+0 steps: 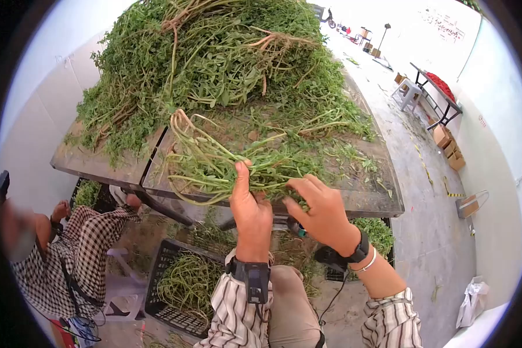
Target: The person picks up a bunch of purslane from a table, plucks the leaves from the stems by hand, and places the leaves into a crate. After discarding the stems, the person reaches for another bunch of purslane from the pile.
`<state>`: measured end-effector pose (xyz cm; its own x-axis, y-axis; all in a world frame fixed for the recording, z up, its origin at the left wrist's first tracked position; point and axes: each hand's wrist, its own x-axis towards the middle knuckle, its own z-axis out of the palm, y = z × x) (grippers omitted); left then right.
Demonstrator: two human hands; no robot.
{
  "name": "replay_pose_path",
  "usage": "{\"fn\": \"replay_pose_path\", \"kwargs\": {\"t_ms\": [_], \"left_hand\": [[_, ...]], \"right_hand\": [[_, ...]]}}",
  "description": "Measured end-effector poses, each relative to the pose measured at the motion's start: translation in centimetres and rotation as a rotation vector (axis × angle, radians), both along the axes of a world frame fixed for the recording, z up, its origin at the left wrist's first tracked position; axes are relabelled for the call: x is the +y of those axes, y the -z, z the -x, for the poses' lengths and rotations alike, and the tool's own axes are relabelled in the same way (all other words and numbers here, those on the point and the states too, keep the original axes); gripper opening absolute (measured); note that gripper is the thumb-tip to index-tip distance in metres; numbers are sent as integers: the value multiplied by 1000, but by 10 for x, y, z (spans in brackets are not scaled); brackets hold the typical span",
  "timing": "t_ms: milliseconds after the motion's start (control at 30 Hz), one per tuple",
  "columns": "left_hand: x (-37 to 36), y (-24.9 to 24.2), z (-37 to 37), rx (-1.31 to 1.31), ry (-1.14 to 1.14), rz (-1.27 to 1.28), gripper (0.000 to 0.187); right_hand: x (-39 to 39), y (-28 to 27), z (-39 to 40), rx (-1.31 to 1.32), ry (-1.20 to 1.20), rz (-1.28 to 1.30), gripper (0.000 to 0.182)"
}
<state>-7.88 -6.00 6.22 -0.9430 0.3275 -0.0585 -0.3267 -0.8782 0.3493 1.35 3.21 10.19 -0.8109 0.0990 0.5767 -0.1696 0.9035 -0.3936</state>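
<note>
My left hand (250, 217) is closed around a bunch of leafy green stems (217, 156), thumb on top, just over the near edge of the table. Pale stem ends loop out to the left of the fist, and leafy tops spread to the right. At the right side of this bunch, my right hand (325, 216) has its fingers and thumb bent around some leafy stems; the fingertips are partly hidden. Behind both hands rises a large heap of the same green plants (214, 69), some with reddish roots.
The heap lies on a worn table (359, 200) strewn with loose leaves. Below left, a black crate (156, 290) holds cut stems. A person in checked clothing (87, 243) sits at the left. More greens (377, 235) show under the table's right side. Boxes (449, 145) line the right wall.
</note>
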Motion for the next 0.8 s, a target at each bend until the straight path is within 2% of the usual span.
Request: {"fn": "replay_pose_path", "kwargs": {"t_ms": [133, 233, 300, 433, 533, 667, 733, 800], "left_hand": [[-2, 1, -2, 64, 83, -59, 24], [-2, -5, -5, 42, 65, 3, 24], [0, -7, -7, -2, 63, 21, 24], [0, -4, -8, 32, 54, -18, 24], [-5, -3, 3, -75, -42, 31, 24], [-13, 9, 13, 49, -23, -135, 19], [-14, 15, 18, 39, -24, -165, 19], [-15, 12, 17, 36, -9, -219, 18]], "right_hand": [[-4, 8, 7, 41, 28, -96, 25], [-4, 8, 9, 52, 34, -95, 25], [-5, 5, 9, 36, 38, -62, 18], [2, 1, 11, 120, 39, 85, 16], [24, -10, -5, 205, 188, 368, 11], [53, -17, -59, 254, 427, 447, 11], [78, -2, -94, 314, 543, 351, 10], [93, 10, -129, 366, 694, 386, 9]]}}
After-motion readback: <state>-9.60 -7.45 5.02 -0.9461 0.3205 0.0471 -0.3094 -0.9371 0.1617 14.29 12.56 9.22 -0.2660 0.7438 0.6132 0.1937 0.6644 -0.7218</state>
